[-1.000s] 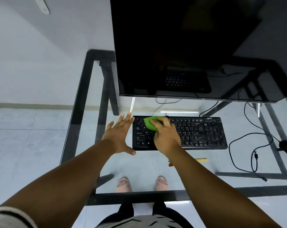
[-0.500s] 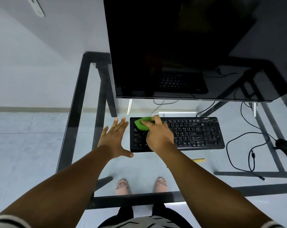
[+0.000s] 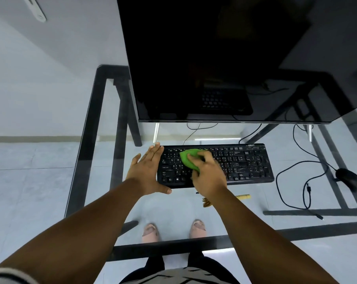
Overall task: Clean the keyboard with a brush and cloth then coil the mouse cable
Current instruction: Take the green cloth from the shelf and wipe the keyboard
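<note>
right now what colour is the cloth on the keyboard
Bright green. The cloth shows best in the head view, gripped by the right hand on the black keyboard.

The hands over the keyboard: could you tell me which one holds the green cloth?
The right hand grips the green cloth; the left hand lies flat, holding nothing.

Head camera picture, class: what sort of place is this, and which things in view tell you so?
Most likely a computer workstation in a home or office. A large dark monitor stands on a glass desk, with a black keyboard in front of it and a wired mouse to the right.
</note>
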Action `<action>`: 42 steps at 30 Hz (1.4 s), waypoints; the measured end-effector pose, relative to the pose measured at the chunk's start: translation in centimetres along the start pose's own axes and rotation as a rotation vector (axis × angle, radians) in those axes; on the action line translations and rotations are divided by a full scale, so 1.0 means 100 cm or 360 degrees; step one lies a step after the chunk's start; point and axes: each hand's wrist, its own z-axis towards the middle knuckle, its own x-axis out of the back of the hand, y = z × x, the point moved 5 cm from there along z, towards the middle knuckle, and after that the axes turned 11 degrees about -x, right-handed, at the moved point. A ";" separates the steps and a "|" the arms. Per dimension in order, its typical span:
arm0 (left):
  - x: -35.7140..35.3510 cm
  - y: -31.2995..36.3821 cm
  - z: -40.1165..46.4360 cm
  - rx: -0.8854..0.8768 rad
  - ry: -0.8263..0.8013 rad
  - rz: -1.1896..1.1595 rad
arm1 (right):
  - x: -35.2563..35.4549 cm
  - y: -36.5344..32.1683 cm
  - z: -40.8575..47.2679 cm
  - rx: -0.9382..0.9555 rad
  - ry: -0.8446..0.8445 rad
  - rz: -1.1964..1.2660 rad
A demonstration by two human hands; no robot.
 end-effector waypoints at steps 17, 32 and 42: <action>0.013 0.012 0.012 0.0061 -0.0077 0.0216 | 0.012 0.033 -0.002 0.0417 -0.0240 -0.0262; 0.014 0.014 0.009 0.0102 -0.0057 0.0123 | 0.025 0.051 -0.007 0.0436 -0.0169 -0.0351; 0.013 0.015 0.007 0.0119 -0.0040 0.0103 | 0.020 0.039 -0.009 0.0429 -0.0093 -0.0289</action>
